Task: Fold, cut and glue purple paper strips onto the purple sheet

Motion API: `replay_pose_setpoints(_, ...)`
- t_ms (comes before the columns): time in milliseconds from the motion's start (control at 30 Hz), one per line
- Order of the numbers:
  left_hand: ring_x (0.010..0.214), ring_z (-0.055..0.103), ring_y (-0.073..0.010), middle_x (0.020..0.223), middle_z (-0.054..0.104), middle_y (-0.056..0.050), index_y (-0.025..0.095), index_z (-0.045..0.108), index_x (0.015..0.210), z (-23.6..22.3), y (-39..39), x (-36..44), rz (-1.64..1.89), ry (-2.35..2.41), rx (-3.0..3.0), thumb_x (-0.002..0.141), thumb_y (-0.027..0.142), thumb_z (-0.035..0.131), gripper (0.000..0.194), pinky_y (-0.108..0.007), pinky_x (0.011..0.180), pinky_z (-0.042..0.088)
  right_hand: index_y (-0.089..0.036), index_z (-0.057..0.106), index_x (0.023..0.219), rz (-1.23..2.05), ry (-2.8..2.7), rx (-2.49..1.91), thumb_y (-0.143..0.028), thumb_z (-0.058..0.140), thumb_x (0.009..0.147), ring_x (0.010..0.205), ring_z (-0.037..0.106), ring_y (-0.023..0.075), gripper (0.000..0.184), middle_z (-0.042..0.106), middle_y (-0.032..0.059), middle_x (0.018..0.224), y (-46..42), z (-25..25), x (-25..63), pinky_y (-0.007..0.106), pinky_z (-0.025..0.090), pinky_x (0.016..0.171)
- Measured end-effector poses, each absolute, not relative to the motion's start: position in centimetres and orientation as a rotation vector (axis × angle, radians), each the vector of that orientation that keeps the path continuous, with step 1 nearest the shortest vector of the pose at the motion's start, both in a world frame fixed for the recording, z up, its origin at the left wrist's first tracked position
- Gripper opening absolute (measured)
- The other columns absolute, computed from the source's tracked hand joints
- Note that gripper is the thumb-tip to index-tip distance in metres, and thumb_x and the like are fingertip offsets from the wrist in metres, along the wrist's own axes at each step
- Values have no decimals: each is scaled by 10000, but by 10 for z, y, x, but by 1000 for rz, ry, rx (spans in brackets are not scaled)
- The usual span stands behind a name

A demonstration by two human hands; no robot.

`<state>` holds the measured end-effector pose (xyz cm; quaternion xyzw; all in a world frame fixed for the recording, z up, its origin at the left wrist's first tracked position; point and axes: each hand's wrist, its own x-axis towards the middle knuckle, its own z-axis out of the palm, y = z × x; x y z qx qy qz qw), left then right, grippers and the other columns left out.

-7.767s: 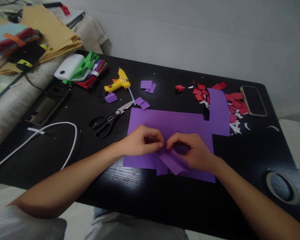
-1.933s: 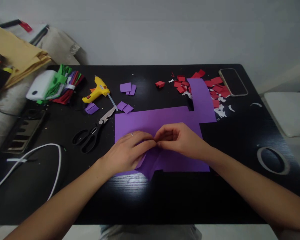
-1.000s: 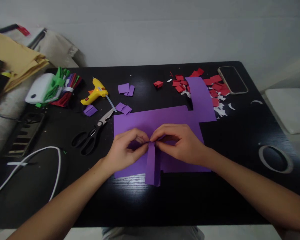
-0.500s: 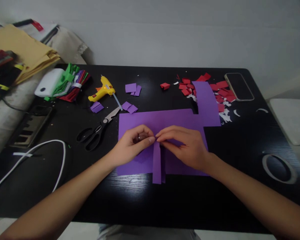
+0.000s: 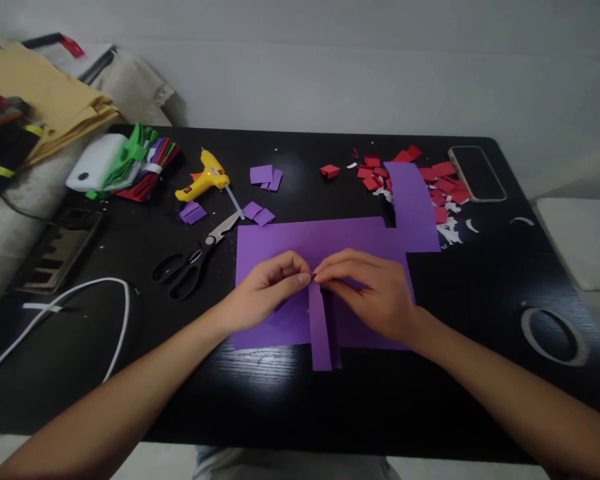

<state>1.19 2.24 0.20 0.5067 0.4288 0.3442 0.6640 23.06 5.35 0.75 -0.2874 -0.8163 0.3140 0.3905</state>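
Observation:
Between my two hands is a narrow purple paper strip [image 5: 320,333], folded lengthwise, its near end hanging toward me past the sheet's edge. My left hand [image 5: 273,287] pinches its far end between thumb and fingers. Pressed close at the same end, my right hand [image 5: 367,283] pinches it too, fingertips nearly touching the left ones. The exact fold under the fingertips is hidden. Beneath both hands lies a large purple paper sheet [image 5: 280,240] with a notched far right corner. Another purple piece [image 5: 415,207] overlaps that corner.
Black scissors [image 5: 195,260], a yellow glue gun [image 5: 205,179] and small purple pieces [image 5: 266,176] lie at left and behind. Red paper pieces [image 5: 445,185], white scraps and a phone [image 5: 477,173] are at far right. A tape roll [image 5: 530,333] sits right; a white cable [image 5: 125,313] curves left.
The near end of the folded strip has swung slightly to the right. Both hands keep their pinch at its far end, almost in place.

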Motion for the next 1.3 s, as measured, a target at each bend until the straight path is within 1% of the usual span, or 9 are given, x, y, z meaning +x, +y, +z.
replay_pose_setpoints(267,575,389,-77,727,497,36,165,606,929,1,23,14,844,910,1106,976,395,667,243,-213,524,314,-245,773,955,904,-2037,-786,-127,716,956,921,769,177,131,802,23,982,53,9,230,314,617,868)
replay_pose_setpoints(400,602,412,-80,749,515,30,167,607,941,-1,23,14,845,896,1100,965,407,686,254,-207,543,335,-242,759,951,1102,-1954,-910,-159,749,924,905,762,189,88,796,16,949,55,8,229,331,611,851)
replay_pose_setpoints(567,624,480,-93,755,563,18,175,605,959,-6,22,11,832,934,1216,977,390,672,226,-207,557,395,-233,741,982,1368,-1813,-995,-210,790,878,890,757,181,117,782,11,944,58,10,230,331,616,857)
replay_pose_setpoints(633,710,582,-116,838,629,-13,181,612,1009,-7,21,9,905,973,1376,988,321,658,149,-227,625,484,-226,736,962,1440,-1784,-1004,-209,795,862,877,756,177,117,779,9,922,60,12,230,334,616,866)
replay_pose_setpoints(700,915,670,-166,1019,682,-68,187,630,1103,-6,20,6,1017,993,1647,978,210,646,128,-296,792,573,-220,732,969,1530,-1752,-1023,-198,799,842,868,756,174,145,780,10,918,60,13,229,337,618,866)
replay_pose_setpoints(800,1163,656,-226,1256,645,-119,210,658,1227,-4,19,1,1053,935,2096,922,54,607,347,-401,987,583,-209,721,988,1690,-1671,-1054,-186,807,809,846,758,172,200,782,15,913,62,14,229,335,626,835)
replay_pose_setpoints(900,1152,663,-223,1343,598,-125,228,685,1231,-2,18,-1,986,915,2307,873,3,591,433,-391,972,604,-201,723,973,1759,-1621,-1090,-166,809,781,822,753,163,213,777,15,897,62,14,229,327,626,822)
replay_pose_setpoints(1067,1107,692,-230,1231,659,-136,178,664,1221,0,18,-1,1009,900,2312,859,47,642,386,-374,945,614,-191,729,963,1822,-1561,-1078,-190,831,764,842,761,166,224,790,31,914,63,17,229,338,630,849)
replay_pose_setpoints(1300,927,753,-202,1014,759,-89,197,654,1170,4,19,3,1011,867,2239,922,120,628,261,-306,819,628,-177,741,938,1920,-1551,-1073,-194,821,775,853,774,180,183,799,40,888,65,21,229,349,631,850)
